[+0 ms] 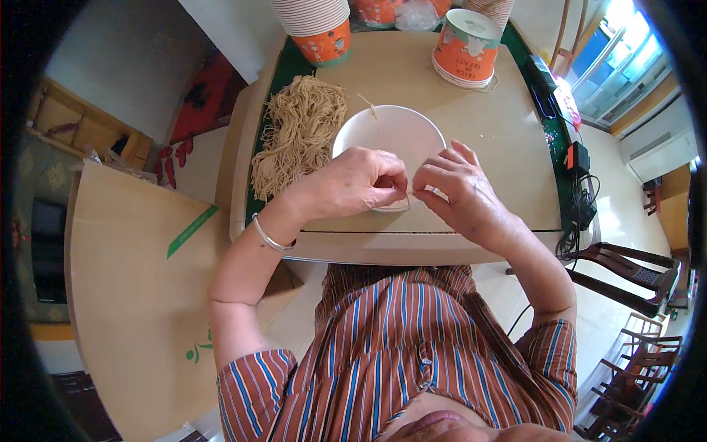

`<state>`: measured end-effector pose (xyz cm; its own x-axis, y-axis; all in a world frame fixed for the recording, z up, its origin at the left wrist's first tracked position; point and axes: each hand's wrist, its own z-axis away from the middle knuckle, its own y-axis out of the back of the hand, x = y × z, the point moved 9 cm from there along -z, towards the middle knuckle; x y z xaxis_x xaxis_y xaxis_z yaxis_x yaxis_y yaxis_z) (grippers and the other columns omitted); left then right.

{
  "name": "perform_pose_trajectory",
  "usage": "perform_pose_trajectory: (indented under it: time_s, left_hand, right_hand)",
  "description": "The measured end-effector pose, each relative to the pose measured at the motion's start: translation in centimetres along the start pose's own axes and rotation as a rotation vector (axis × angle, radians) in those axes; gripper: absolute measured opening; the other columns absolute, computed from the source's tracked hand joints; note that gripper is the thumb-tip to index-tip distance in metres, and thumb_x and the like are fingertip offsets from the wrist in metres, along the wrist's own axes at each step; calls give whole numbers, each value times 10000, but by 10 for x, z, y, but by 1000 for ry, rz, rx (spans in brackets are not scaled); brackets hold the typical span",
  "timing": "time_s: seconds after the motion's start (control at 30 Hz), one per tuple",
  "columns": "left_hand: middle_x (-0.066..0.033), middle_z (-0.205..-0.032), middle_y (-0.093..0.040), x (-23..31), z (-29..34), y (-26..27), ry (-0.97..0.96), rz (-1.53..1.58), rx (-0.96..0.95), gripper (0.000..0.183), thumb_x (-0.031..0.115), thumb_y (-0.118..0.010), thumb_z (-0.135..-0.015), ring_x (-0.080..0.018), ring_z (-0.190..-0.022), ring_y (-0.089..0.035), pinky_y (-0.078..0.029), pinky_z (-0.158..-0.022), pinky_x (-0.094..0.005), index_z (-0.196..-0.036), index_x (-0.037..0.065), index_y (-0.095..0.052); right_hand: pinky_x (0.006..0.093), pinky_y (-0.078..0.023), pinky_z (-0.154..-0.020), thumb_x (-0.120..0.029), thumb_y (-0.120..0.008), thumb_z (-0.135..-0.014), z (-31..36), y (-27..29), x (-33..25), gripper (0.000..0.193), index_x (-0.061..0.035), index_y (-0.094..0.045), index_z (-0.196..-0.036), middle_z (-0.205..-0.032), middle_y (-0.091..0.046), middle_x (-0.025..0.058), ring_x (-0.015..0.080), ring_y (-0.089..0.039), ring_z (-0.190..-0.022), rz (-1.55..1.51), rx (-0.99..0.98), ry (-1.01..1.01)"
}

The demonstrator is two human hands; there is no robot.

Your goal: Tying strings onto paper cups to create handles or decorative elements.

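A round paper bucket [390, 127] with a white inside lies in front of me at the table's near side. Through its far rim pokes a short end of beige cord [367, 105]. My left hand [362, 179] is closed in a pinch at the near left of the bucket. Just across from it, my right hand [460, 184] pinches at the near right rim. A thin piece of cord [408, 202] shows between the fingertips of both hands. Left of the bucket lies a loose heap of beige cords [300, 132]. The bucket's near rim is partly hidden by my hands.
A stack of orange buckets [324, 43] stands at the back left, another orange bucket stack [465, 51] at the back right. Black adapters with cables [580, 184] line the right table edge. A large cardboard box [140, 295] stands at the left, a dark chair [626, 276] at the right.
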<state>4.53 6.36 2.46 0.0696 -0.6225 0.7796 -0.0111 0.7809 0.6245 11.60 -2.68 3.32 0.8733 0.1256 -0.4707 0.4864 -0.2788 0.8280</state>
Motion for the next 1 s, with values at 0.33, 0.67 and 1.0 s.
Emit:
perform_pose_trajectory:
  time_s: [0.33, 0.67, 1.0]
  left_hand:
    - [-167, -861, -670, -2, 5, 3, 38, -45, 35, 161, 111, -671, -833, -254, -783, -653, -519, -732, -366, -920, -24, -660]
    - [-173, -862, -675, -2, 4, 3, 49, -55, 61, 175, 128, -668, -868, -260, -780, -658, -520, -729, -371, -945, -29, -671]
    - [-159, -811, -687, -5, 1, 2, 104, 47, 55, 184, 135, -685, -861, -191, -739, -646, -511, -696, -345, -939, -31, -679]
  right_hand:
    - [434, -422, -909, -71, -729, -816, 8, 31, -29, 216, -96, -658, -1019, -968, -581, 68, 286, -562, -959, 139, 325, 76]
    - [404, -451, -863, -167, -711, -879, 6, 0, -12, 125, -69, -685, -952, -920, -685, 77, 273, -614, -923, -50, 160, -78]
    - [432, -419, -938, -191, -736, -851, 9, -9, -10, 159, -89, -715, -972, -910, -679, 42, 275, -587, -988, -31, 171, -126]
